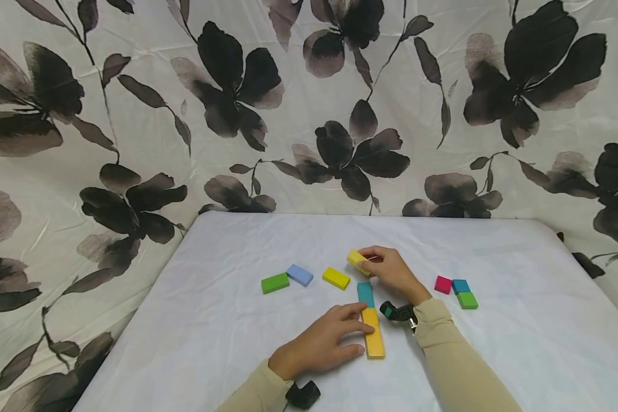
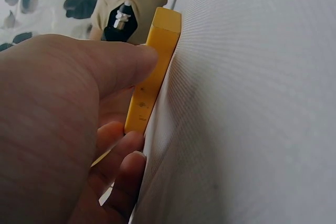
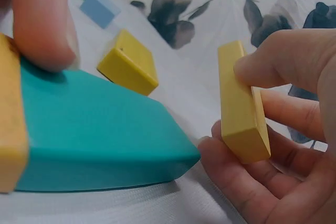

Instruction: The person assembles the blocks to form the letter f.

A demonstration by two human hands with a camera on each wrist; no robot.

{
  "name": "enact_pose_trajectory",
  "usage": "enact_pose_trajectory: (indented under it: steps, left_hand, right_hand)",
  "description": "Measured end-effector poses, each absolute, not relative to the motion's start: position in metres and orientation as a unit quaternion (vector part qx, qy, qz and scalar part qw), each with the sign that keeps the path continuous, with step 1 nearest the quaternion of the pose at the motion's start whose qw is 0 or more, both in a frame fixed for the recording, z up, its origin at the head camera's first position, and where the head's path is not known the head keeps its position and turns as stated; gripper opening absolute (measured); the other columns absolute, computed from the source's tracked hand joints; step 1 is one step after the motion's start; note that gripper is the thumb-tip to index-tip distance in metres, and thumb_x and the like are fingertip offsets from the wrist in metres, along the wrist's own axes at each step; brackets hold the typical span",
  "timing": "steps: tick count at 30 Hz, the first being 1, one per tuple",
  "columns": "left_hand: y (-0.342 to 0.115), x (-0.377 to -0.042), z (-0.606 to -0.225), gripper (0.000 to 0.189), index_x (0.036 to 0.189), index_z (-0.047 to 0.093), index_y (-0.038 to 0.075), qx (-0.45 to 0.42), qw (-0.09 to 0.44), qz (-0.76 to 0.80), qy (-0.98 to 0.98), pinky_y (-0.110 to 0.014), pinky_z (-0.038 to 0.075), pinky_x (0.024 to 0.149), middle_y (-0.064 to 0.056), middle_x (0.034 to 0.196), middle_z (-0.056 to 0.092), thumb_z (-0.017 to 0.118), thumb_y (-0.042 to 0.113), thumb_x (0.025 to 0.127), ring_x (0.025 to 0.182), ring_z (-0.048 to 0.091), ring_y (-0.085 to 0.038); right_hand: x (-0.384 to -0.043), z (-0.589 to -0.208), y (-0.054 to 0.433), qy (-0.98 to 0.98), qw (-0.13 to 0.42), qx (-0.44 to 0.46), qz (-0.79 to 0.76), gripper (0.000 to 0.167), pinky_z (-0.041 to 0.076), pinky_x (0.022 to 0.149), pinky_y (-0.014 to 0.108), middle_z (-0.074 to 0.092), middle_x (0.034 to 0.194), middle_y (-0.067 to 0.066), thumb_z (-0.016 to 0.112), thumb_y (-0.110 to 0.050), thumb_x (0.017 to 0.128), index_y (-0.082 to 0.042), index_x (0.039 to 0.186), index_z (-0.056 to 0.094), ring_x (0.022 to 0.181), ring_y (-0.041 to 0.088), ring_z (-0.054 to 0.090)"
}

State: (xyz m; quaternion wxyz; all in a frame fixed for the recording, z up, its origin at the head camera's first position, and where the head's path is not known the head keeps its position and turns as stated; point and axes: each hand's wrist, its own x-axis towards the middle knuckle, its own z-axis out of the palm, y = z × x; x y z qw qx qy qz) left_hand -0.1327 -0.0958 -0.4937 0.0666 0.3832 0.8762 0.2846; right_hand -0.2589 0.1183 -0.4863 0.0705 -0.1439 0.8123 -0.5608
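My right hand (image 1: 389, 270) pinches a yellow block (image 3: 236, 98) between thumb and fingers, raised just beyond the far end of a row of blocks. That row has a teal block (image 1: 365, 294) at its far end and an orange stretch (image 1: 375, 347) nearer me, seemingly two blocks end to end. My left hand (image 1: 328, 337) lies along the row's left side. One fingertip presses near the teal-orange seam, and the thumb touches the orange side in the left wrist view. Another yellow block (image 1: 336, 278) lies left of the teal one.
On the left of the white-covered table (image 1: 195, 343) lie a green block (image 1: 275, 283) and a light blue block (image 1: 300, 275). Over on the right, a red block (image 1: 443, 284), a blue block (image 1: 460, 286) and another green block (image 1: 467, 300) sit close together. Floral cloth (image 1: 340, 103) hangs behind.
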Motion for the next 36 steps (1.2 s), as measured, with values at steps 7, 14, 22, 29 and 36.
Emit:
enact_pose_trajectory:
  steps: [7,14,22,29,36]
  left_hand:
    - [-0.095,-0.133,-0.494,0.035,0.135,0.064,0.029,0.387,0.061,0.283,0.875,-0.035,0.041,0.106,0.001,0.159,0.034,0.064,0.032,0.100,0.130,0.044,-0.011]
    - [-0.096,-0.133,-0.495,0.036,0.135,0.064,0.029,0.386,0.063,0.282,0.876,-0.035,0.041,0.106,0.001,0.159,0.034,0.064,0.033,0.100,0.130,0.044,-0.010]
    - [-0.096,-0.133,-0.496,0.036,0.135,0.065,0.030,0.382,0.066,0.284,0.877,-0.036,0.041,0.106,0.002,0.159,0.034,0.065,0.033,0.099,0.129,0.044,-0.010]
    - [-0.098,-0.133,-0.495,0.036,0.134,0.065,0.030,0.379,0.062,0.282,0.879,-0.039,0.041,0.108,0.002,0.159,0.034,0.065,0.033,0.099,0.133,0.043,-0.013]
    - [-0.096,-0.134,-0.495,0.036,0.135,0.065,0.029,0.383,0.067,0.289,0.875,-0.038,0.041,0.107,0.002,0.159,0.033,0.064,0.033,0.099,0.132,0.043,-0.012]
  right_hand:
    - [-0.253,-0.484,0.121,0.815,0.068,-0.146,-0.557,0.035,0.056,0.079,0.033,0.067,0.116,0.011,0.071,-0.021,0.094,-0.006,0.125,0.068,0.098,0.024,0.063]
    - [-0.245,-0.482,0.126,0.824,0.069,-0.139,-0.545,0.038,0.053,0.085,0.032,0.067,0.119,0.009,0.072,-0.025,0.093,-0.007,0.126,0.068,0.103,0.022,0.062]
    - [-0.240,-0.482,0.130,0.815,0.074,-0.142,-0.557,0.038,0.053,0.084,0.031,0.067,0.118,0.007,0.072,-0.027,0.093,-0.008,0.126,0.068,0.101,0.022,0.062]
    - [-0.234,-0.483,0.135,0.813,0.077,-0.143,-0.559,0.036,0.053,0.087,0.032,0.067,0.118,0.005,0.073,-0.028,0.093,-0.012,0.125,0.068,0.104,0.023,0.061]
    - [-0.227,-0.483,0.144,0.817,0.079,-0.132,-0.555,0.040,0.052,0.089,0.034,0.065,0.121,0.005,0.073,-0.030,0.093,-0.011,0.128,0.067,0.106,0.023,0.060]
